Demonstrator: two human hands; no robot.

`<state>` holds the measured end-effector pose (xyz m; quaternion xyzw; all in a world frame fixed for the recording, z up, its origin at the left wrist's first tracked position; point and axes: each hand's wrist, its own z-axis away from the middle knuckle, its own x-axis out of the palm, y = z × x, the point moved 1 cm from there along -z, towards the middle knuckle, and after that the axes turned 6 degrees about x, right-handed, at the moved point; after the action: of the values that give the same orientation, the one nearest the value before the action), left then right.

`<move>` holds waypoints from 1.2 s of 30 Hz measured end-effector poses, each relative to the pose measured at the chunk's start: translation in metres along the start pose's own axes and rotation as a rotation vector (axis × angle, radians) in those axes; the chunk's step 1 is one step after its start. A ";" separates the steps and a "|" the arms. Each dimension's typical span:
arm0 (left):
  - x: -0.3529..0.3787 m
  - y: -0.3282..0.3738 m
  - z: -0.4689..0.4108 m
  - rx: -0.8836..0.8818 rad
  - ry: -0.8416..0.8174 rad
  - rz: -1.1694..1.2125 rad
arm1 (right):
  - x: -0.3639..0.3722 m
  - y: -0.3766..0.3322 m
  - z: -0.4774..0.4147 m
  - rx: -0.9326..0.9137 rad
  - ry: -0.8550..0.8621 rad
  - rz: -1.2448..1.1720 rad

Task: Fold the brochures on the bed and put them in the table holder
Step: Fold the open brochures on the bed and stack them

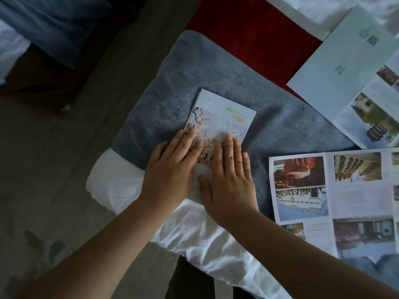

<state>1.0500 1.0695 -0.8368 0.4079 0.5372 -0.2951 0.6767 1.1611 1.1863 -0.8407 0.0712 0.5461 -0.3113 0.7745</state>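
A folded brochure (pixel 222 117) with a blossom picture on its cover lies on the grey blanket (pixel 172 83) at the corner of the bed. My left hand (pixel 172 169) and my right hand (pixel 228 175) both lie flat on its near half, fingers spread, side by side and pressing down. An unfolded brochure (pixel 336 195) with several photos lies to the right of my hands. Two more open sheets, a pale blue brochure (pixel 345 61) and a photo brochure (pixel 375 117), lie at the upper right. The table holder is not in view.
The white sheet (pixel 194 231) shows at the bed's near corner. A red cloth (pixel 248 29) lies beyond the blanket. Brown carpet floor (pixel 54 180) is to the left, with a second bed's blue cover (pixel 54 24) at the upper left.
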 end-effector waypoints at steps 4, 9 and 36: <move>0.012 -0.004 0.004 0.020 0.039 -0.038 | 0.005 0.004 -0.003 -0.017 0.000 -0.010; 0.020 0.000 -0.001 -0.017 0.024 -0.087 | 0.006 0.003 -0.010 -0.007 -0.045 -0.018; 0.002 0.211 -0.056 -0.014 -0.259 -0.054 | -0.029 0.233 0.097 0.197 0.041 -0.073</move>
<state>1.2001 1.2228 -0.7944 0.3470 0.4581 -0.3598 0.7350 1.3633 1.3398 -0.8300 0.1333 0.5308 -0.3901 0.7405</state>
